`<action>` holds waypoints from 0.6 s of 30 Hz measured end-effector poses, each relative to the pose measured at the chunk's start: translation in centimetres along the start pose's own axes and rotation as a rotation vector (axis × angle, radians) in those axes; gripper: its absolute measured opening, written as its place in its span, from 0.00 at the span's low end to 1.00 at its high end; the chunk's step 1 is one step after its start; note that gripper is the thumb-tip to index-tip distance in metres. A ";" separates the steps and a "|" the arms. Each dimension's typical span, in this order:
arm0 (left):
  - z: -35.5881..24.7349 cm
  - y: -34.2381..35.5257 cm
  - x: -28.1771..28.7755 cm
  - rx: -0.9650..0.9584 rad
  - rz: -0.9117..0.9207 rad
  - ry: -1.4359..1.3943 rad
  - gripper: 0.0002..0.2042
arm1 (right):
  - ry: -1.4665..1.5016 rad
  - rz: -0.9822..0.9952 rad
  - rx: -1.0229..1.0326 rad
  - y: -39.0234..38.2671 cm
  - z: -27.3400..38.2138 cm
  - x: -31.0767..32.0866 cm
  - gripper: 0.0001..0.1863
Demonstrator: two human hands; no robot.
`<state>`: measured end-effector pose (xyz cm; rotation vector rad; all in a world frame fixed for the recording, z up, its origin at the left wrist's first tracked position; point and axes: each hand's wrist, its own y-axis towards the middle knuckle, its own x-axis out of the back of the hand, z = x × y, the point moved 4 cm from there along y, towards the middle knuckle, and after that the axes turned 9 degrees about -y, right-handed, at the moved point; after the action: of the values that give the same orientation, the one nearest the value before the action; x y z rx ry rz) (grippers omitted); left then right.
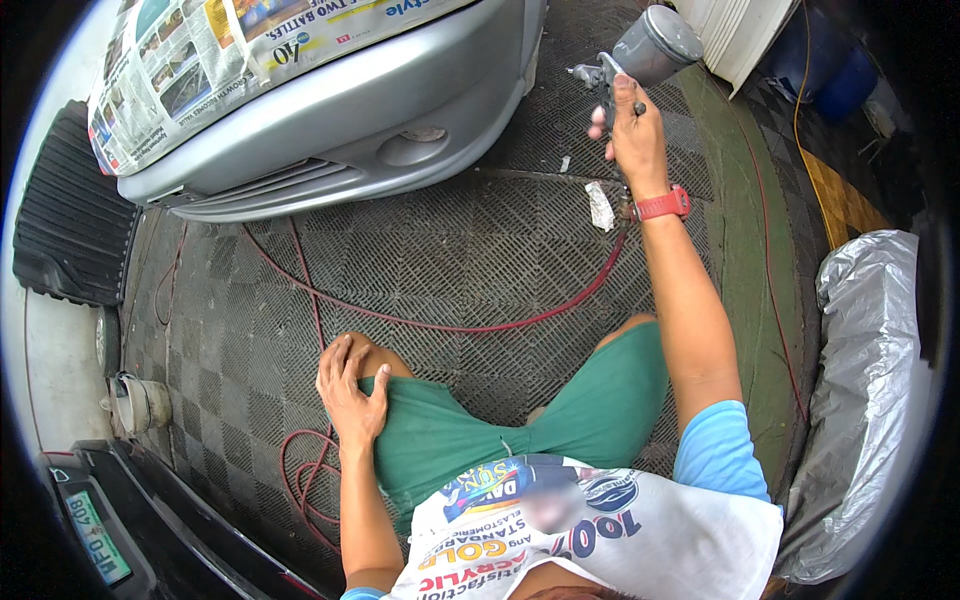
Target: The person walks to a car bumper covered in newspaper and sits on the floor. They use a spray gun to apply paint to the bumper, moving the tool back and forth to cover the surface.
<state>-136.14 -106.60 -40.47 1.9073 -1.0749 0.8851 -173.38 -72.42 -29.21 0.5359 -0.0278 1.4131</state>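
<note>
My right hand (630, 130), at the end of an outstretched arm, is wrapped round the handle of a spray gun (652, 48) with a grey cup. A red hose (520, 324) runs from below that wrist across the floor. To the left of the gun is a silver car bumper (350, 160), its upper part covered with newspaper (200, 75). On my bent left knee rests my left hand (352, 390), open and holding nothing, its fingers spread.
Dark ridged mats (420, 270) cover the floor, with white paper scraps (600, 205) near the bumper. Hose loops (305, 470) lie by my left side. A silver plastic cover (860, 380) stands right, a bucket (140, 405) and black car (200, 520) left. Blue drums (845, 85) stand far right.
</note>
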 end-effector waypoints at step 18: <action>3.0 1.5 -1.3 0.029 0.027 -0.063 0.21 | 0.167 0.429 -0.002 -8.1 7.1 -4.7 0.34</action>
<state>-137.37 -109.20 -42.53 1.9605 -1.1332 0.8654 -164.49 -79.93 -27.23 0.4232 -0.0104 1.8729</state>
